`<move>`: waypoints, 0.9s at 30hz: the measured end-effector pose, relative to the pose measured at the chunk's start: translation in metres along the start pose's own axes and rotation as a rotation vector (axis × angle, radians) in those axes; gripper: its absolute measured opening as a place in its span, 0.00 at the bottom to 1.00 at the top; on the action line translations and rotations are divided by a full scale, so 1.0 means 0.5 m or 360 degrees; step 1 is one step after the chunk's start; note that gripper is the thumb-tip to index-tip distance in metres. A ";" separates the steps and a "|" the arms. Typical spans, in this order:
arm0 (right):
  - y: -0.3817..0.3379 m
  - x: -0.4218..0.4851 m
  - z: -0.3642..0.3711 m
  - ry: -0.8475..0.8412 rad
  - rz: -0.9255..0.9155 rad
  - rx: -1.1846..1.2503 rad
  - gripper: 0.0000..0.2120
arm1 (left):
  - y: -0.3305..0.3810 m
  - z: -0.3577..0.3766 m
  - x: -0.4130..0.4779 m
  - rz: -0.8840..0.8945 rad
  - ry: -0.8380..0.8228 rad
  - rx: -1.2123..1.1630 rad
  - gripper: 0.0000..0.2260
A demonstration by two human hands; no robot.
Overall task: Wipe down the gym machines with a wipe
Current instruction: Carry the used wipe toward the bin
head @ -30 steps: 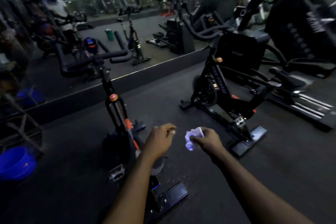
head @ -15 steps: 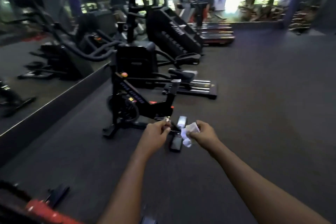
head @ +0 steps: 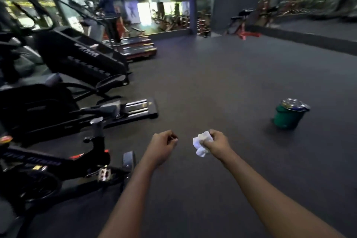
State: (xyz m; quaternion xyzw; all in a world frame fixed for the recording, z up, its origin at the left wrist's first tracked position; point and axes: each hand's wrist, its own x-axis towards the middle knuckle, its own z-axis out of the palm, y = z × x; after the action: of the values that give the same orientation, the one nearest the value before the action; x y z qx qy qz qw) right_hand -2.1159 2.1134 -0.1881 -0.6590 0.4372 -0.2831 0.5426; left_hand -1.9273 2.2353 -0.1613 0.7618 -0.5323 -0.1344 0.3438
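My right hand [head: 217, 141] grips a crumpled white wipe [head: 201, 144] out in front of me, above the dark floor. My left hand [head: 164, 144] is a short way to its left, fingers curled in, holding nothing that I can see. A black spin bike [head: 58, 162] with a metal pedal stands at the lower left, apart from both hands. Behind it are an elliptical machine [head: 38, 106] and a black stair climber [head: 77, 58].
A green bin [head: 288, 117] with a shiny metal lid stands on the floor to the right. A person stands by the treadmills [head: 135, 46] at the back left. Benches and racks line the far wall. Dark rubber floor [head: 222, 83] stretches ahead.
My view has swung right, away from the mirror wall and bikes, bringing the green bin into sight. Both hands keep their pose, the right still gripping the wipe.
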 end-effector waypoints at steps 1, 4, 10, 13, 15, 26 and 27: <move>-0.002 0.022 -0.023 0.0043 -0.0002 -0.0001 0.13 | 0.016 0.016 0.036 0.0033 -0.0024 -0.0029 0.04; -0.001 0.092 -0.083 0.0180 0.0038 0.0049 0.18 | 0.047 0.066 0.139 0.0159 -0.0110 -0.0070 0.04; 0.045 0.303 -0.200 0.0415 0.0129 0.0030 0.10 | 0.086 0.183 0.410 0.0370 -0.0299 -0.0113 0.05; 0.039 0.419 -0.240 0.0577 0.0140 0.0041 0.04 | 0.093 0.234 0.559 0.0476 -0.0390 -0.0155 0.05; 0.038 0.498 -0.261 0.0692 0.0126 0.0041 0.04 | 0.091 0.266 0.658 0.0553 -0.0445 -0.0162 0.04; 0.034 0.922 -0.419 0.1170 0.0280 0.0090 0.13 | 0.166 0.440 1.204 0.0897 -0.0773 -0.0198 0.05; 0.036 0.962 -0.440 0.1183 0.0284 0.0090 0.12 | 0.176 0.462 1.249 0.0923 -0.0784 -0.0200 0.05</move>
State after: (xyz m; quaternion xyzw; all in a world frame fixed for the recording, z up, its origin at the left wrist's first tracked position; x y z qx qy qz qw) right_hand -2.0875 1.5852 -0.1991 -0.4554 0.6519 -0.4663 0.3876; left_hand -1.8744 1.5658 -0.1702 0.5019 -0.7831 -0.2429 0.2753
